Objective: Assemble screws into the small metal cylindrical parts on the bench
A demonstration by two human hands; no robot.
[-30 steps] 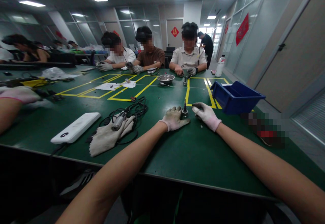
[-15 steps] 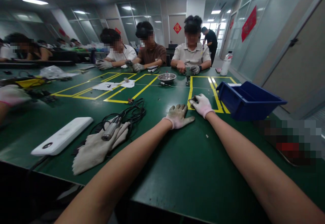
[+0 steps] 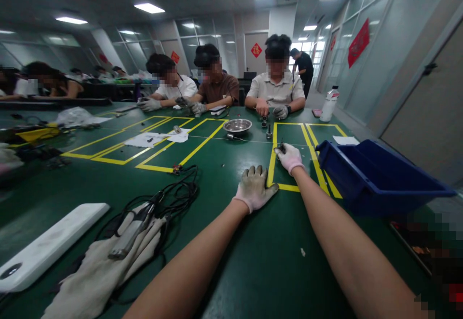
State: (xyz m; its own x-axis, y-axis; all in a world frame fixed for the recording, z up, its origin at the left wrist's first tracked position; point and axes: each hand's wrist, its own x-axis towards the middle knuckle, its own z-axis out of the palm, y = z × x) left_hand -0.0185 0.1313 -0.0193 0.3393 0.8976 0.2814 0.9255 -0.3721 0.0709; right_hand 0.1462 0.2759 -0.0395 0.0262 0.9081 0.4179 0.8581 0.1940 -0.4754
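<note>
Green counter, smooth and faintly glossy. Nearest, at left: white slab-shaped device, rounded corners; beside it, beige cloth glove, creased, bearing a silvery metal cylinder; loose black cable, coiled behind. Left hand, in a knit glove with darkened fingers: laid palm down, fingers spread, grasping nothing. At right, beside the right forearm: blue bin, sloped walls, occupying that side. Right hand, likewise gloved: pinching a small dark metal part inside a yellow tape outline; contact with the counter cannot be told. Beyond: white paper sheets, flat; shallow round steel bowl; upright stemmed metal piece; white bottle, dark cap; three seated co-workers, gloved.
</note>
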